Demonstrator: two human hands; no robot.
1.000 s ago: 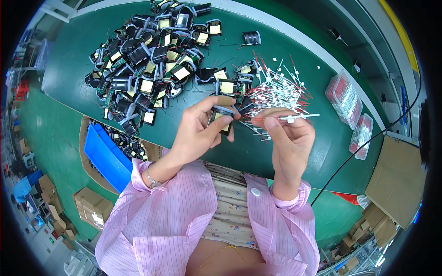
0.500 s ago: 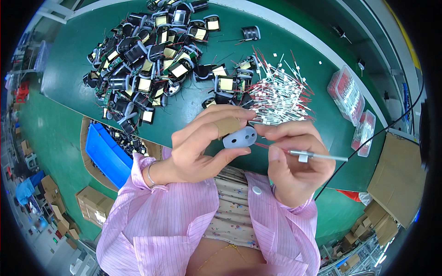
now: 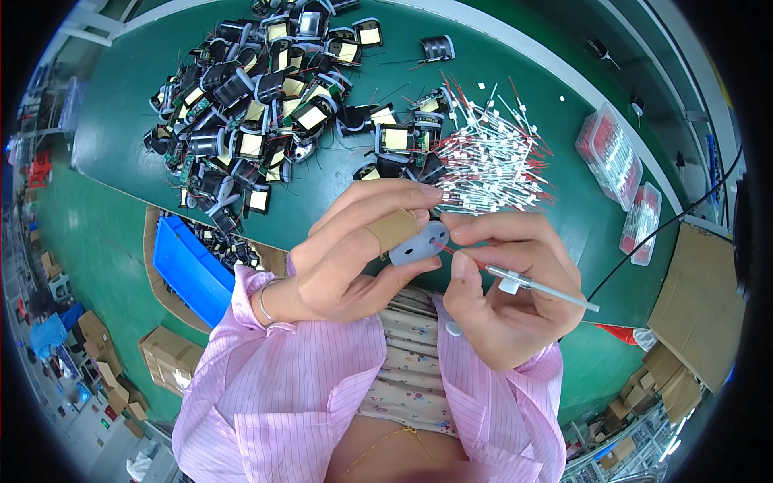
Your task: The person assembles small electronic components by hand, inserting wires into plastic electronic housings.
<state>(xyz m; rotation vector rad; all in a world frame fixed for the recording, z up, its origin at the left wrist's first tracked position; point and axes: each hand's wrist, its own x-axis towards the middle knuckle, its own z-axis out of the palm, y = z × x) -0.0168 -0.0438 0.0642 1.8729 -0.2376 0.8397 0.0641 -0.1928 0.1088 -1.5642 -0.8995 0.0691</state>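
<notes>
My left hand (image 3: 342, 258), a tan bandage round one finger, pinches a small grey-blue plastic housing (image 3: 409, 251). Its oval end face with round holes is turned toward my right hand. In my right hand (image 3: 519, 302) is a wire lead (image 3: 535, 284) with a white tag, a pale sleeve and thin red wires. The red wire ends reach one hole in the face; whether they are inside it I cannot tell. Just beyond my hands lies a heap of similar red and white leads (image 3: 495, 157). Most of the housing is hidden by my left fingers.
A large pile of black-and-grey housings (image 3: 250, 105) with wires covers the table's (image 3: 121, 137) left side. One housing (image 3: 437, 48) lies apart at the back. Two clear boxes of leads (image 3: 609, 157) stand at the right. A blue bin (image 3: 189, 270) sits in a carton below the left edge.
My right hand has moved slightly left, bringing the red wires to the housing's face. The lead's far end now slopes lower. The housing has tilted in my left fingers.
</notes>
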